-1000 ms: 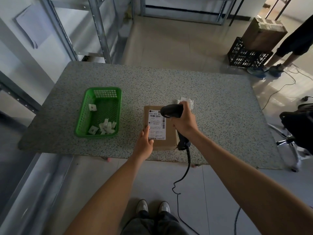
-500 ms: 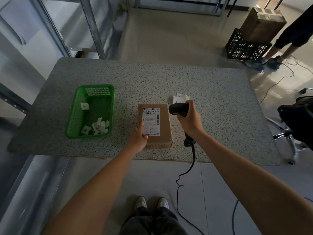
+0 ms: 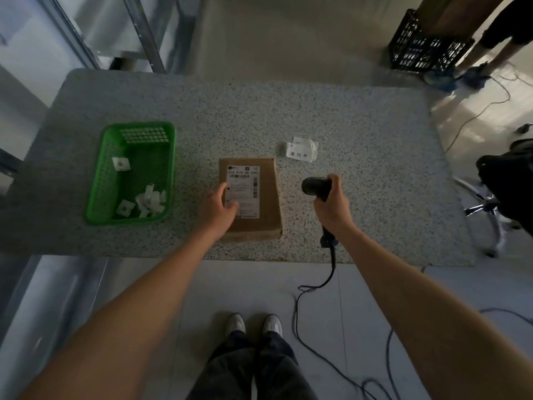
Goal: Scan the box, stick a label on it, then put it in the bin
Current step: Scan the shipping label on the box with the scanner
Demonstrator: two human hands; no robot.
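The box [image 3: 250, 197] lies flat at the table's [image 3: 360, 116] near edge, left hand [image 3: 217, 208] resting open on it, right hand [image 3: 331, 207] closed round the scanner [image 3: 316, 186] just right of it: scanning step; labelling needs a label [image 3: 299, 153] from beyond.

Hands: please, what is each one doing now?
Left hand: open, fingers flat on the box.
Right hand: closed around the scanner.
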